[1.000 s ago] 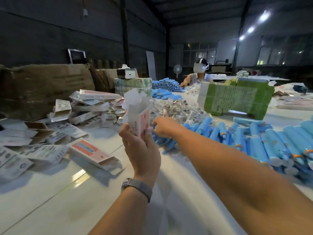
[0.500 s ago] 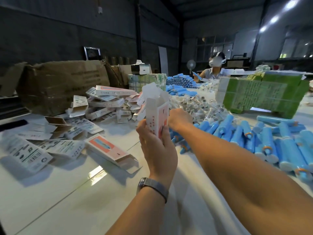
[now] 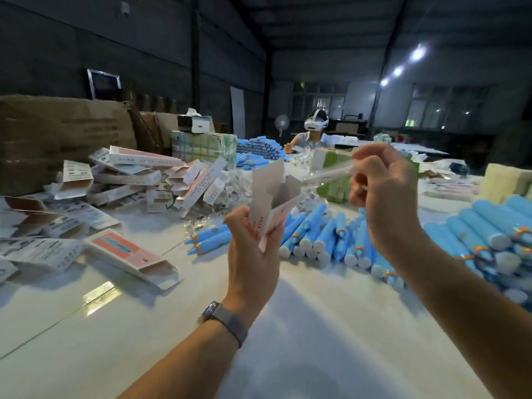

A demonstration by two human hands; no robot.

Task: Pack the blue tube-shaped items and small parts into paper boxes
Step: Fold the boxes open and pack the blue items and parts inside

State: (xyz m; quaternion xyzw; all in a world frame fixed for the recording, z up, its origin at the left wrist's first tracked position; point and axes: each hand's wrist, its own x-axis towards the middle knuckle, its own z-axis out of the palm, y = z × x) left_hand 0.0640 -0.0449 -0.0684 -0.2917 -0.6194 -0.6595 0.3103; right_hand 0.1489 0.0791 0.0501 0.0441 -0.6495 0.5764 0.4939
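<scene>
The left hand [image 3: 253,249] grips an opened paper box [image 3: 272,205] upright, its mouth facing up and right. The right hand [image 3: 383,194] pinches a clear small part [image 3: 328,176] just beside that mouth, up and to its right, long axis pointing down-left at the opening. Blue tubes [image 3: 313,234] lie on the bench [image 3: 144,326], nearer the right hand.

Print covers the paper boxes [image 3: 138,180], but seemingly none of it is legible.

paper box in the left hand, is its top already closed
No, the paper box gripped by the left hand has its top flaps standing open.
</scene>
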